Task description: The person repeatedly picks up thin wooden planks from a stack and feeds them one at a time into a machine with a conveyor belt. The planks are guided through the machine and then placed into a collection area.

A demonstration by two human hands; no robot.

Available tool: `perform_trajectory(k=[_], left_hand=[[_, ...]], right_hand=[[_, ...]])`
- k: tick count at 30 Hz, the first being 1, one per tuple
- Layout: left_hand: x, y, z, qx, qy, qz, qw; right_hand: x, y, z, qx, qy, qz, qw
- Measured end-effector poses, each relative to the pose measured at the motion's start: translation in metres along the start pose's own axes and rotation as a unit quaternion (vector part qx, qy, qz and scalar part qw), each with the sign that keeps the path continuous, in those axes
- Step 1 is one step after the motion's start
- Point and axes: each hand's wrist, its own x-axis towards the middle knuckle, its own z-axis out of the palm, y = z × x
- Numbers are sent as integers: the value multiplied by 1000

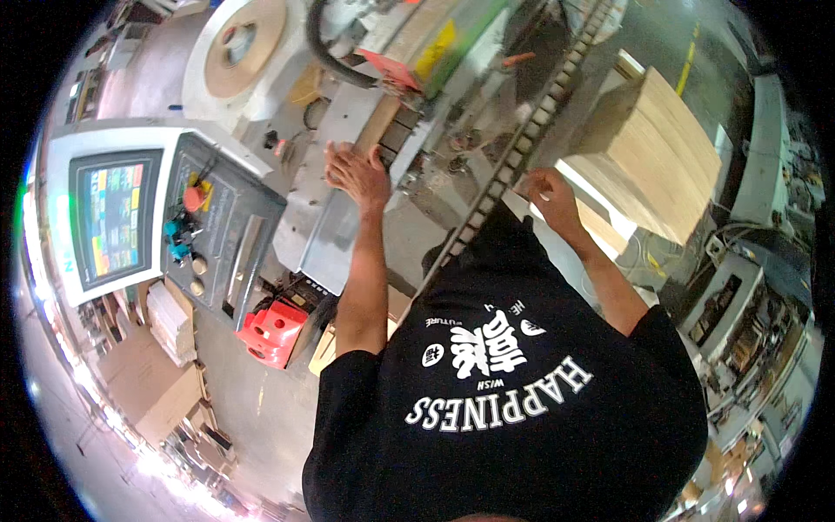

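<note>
My left hand (358, 177) reaches over the infeed table (300, 187) of a machine, its fingers spread and palm down. Just beyond its fingertips a narrow wood-coloured strip (379, 122) lies along the table, running in toward the machine's red guard (389, 67). Whether the fingers touch the strip is hard to make out. On the other side of the chain conveyor track (513, 155), my right hand (553, 200) is closed with curled fingers. A small pale spot shows at those fingers, too small to name. Beside that hand stands a stack of wood-grain boards (654, 155).
A control panel with a lit screen (113, 217) stands at the left, with a red knob and teal tool (181, 237) on its ledge. Behind it is a large roll of edge banding (246, 48). A red machine part (274, 334) sits low, near cardboard (148, 383).
</note>
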Motion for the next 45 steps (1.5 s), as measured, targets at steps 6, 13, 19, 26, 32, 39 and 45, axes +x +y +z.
perform_trajectory(k=[6,13,19,26,32,39,45], left_hand=[[43,30,14,-72,48,34,996],[55,25,17,-40,20,57,997],[-8,-10,-27,-122,46,60,990],[-116,59,-146,-262,-101,232,931],[-95,25,-115,-175,-115,136,968],[-106,-87,-73,-123,-47,11,991],[-79,-93,-61,-105,2,0,994]], right_hand=[[-47,19,-62,-363,-35,91,927],[-75,101,-93,-465,-117,187,857],[-77,76,-89,-494,-23,116,861],[-2,-99,-17,-466,-86,-80,877],[73,-165,106,-365,-201,-311,854],[89,-196,153,-243,-121,-355,895],[102,-141,201,139,-349,-20,926]])
